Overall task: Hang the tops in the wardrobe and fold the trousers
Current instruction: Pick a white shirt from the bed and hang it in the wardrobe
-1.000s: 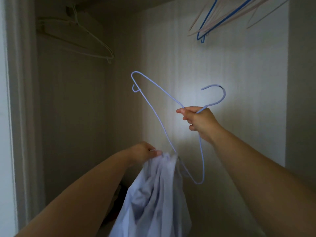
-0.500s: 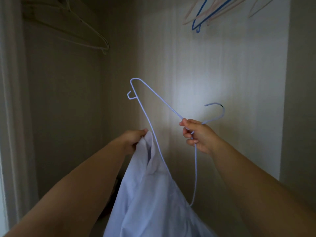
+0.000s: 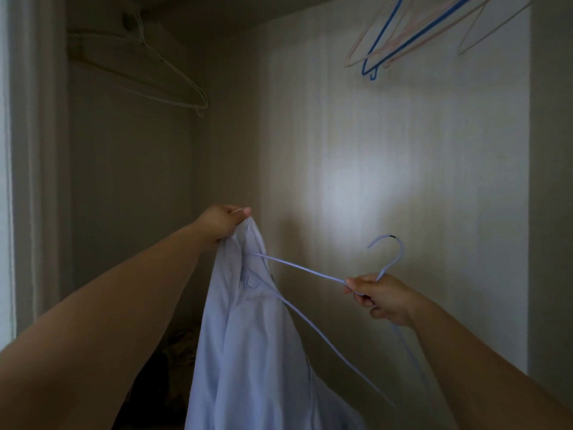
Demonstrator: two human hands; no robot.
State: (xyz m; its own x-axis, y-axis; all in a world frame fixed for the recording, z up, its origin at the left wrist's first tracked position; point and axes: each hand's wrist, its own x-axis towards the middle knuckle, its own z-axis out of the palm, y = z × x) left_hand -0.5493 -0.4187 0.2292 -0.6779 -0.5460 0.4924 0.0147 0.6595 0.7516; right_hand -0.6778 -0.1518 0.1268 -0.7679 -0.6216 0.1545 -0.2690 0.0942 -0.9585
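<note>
inside wardrobe (image 3: 434, 150), left hand (image 3: 223, 221) pinches top edge of pale shirt (image 3: 248, 352), hanging below. right hand (image 3: 379, 297), lower right, grips lilac hanger (image 3: 310, 271) at neck; hanger tip inside shirt.

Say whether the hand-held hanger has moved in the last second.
Yes. The lilac hanger has dropped further below the hanging blue hanger, and its far end has swung down into the white shirt.

Pale-blue fabric shirt (image 3: 248, 352) centre, under left hand (image 3: 223, 223); lilac wire hanger (image 3: 307, 269) to right, tip inside shirt, neck in right hand (image 3: 383, 297). White wire hangers (image 3: 173, 76) upper left.
</note>
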